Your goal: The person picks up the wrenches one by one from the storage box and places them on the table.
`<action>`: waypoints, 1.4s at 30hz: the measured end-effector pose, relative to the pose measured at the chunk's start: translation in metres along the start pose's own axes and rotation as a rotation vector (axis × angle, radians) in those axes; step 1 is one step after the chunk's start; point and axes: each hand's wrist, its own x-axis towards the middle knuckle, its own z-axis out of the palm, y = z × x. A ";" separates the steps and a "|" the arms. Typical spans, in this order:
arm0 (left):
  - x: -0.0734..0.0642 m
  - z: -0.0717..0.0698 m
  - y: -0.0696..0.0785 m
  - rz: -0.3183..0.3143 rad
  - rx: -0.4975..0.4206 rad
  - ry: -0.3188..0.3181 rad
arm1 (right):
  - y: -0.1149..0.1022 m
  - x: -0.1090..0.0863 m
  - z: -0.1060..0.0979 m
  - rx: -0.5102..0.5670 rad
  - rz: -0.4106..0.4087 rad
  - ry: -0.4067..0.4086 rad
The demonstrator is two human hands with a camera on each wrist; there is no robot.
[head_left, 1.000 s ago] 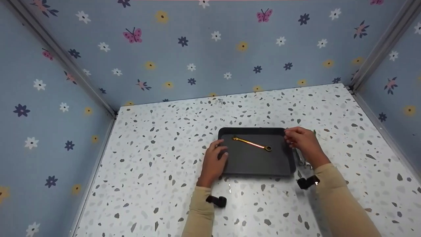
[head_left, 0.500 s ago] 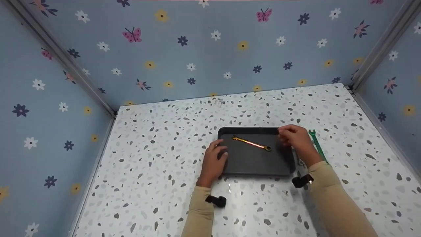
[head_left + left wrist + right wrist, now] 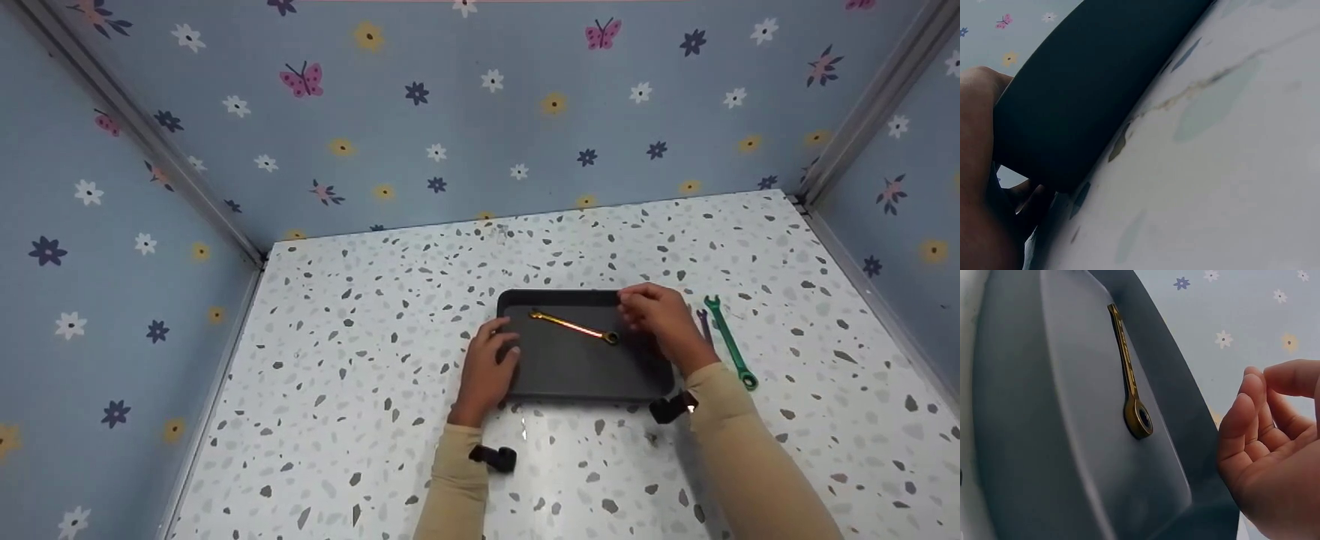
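A dark grey tray [image 3: 585, 394] sits on the speckled table, with a gold-coloured combination wrench [image 3: 574, 327] lying inside near its back. My left hand [image 3: 486, 371] holds the tray's left side, its fingers at the rim; in the left wrist view the dark tray wall hides part of that hand. Above the tray's back right corner is my right hand [image 3: 660, 319], fingers curled and thumb tip against a fingertip. In the right wrist view nothing shows between those fingertips [image 3: 1252, 379], and the gold wrench [image 3: 1129, 374] lies apart from them.
A green wrench [image 3: 731, 341] lies on the table right of the tray. Beside it, a purple wrench [image 3: 705, 326] is partly covered by my right wrist. Flowered blue panels [image 3: 480, 112] stand behind and on both sides of the table.
My right hand has moved left, from the tray's right edge to over its back right part, uncovering the green wrench and part of the purple one. The left hand and tray stay put.
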 end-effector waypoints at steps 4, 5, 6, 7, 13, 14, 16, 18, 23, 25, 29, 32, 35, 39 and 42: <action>0.001 0.000 -0.001 -0.006 0.007 -0.003 | -0.001 0.003 0.002 0.020 0.031 -0.009; 0.001 0.000 -0.002 -0.004 0.007 -0.003 | -0.001 0.004 0.003 0.021 0.038 -0.010; 0.001 0.000 -0.002 -0.002 0.006 -0.002 | -0.002 0.005 0.003 0.019 0.046 -0.012; 0.001 0.001 -0.002 -0.001 0.006 -0.001 | -0.002 0.006 0.003 0.016 0.056 -0.012; -0.001 -0.001 0.001 0.009 -0.003 -0.004 | -0.004 0.013 0.004 0.014 0.079 -0.017; -0.001 -0.001 0.002 0.008 0.000 -0.006 | -0.004 0.014 0.004 0.012 0.079 -0.020; -0.001 -0.002 0.002 0.007 0.005 -0.004 | -0.005 0.015 0.005 -0.009 0.086 -0.029; -0.001 -0.002 0.003 0.007 0.008 -0.004 | -0.007 0.016 0.006 -0.036 0.087 -0.047; 0.000 -0.002 0.003 0.002 0.010 -0.005 | -0.005 0.021 0.008 -0.103 0.086 -0.092; 0.000 -0.001 0.002 -0.003 0.012 -0.008 | -0.003 0.023 0.009 -0.124 0.093 -0.110; 0.000 -0.002 0.001 -0.002 0.013 -0.005 | -0.001 0.027 0.011 -0.186 0.103 -0.161; 0.000 -0.002 0.001 0.006 0.012 0.000 | -0.003 0.028 0.013 -0.232 0.093 -0.202; 0.000 -0.003 0.001 0.013 0.015 0.004 | -0.005 0.030 0.015 -0.265 0.071 -0.233; -0.001 -0.003 0.001 0.009 0.011 -0.001 | -0.007 0.033 0.018 -0.303 0.045 -0.253; 0.000 -0.002 0.002 0.006 0.006 -0.011 | -0.006 0.035 0.020 -0.332 0.035 -0.245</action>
